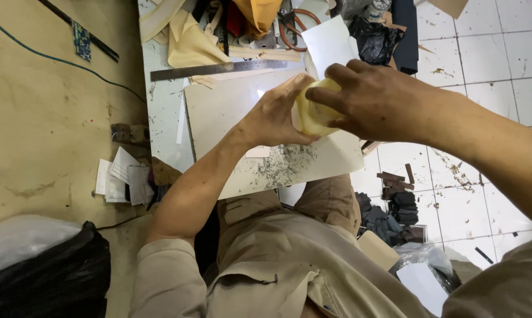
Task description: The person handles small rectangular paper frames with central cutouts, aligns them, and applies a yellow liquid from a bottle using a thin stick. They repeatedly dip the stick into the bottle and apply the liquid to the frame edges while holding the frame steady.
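Observation:
Both my hands hold a pale yellow piece of soft material (314, 112) above a cream slab (230, 106) that lies on the workbench. My left hand (274, 115) wraps the piece from the left, thumb under it. My right hand (375, 100) comes over from the right, its fingers curled on the piece's top edge. Most of the yellow piece is hidden between the two hands. Dark grit (283, 165) is scattered on the slab just below the hands.
A long steel ruler (219, 69) lies across the bench behind the slab, with yellow cloth (189, 41), a white sheet (330, 41) and tools beyond. A black bag (48, 277) sits lower left. Dark scraps (395, 206) lie on the tiled floor at right.

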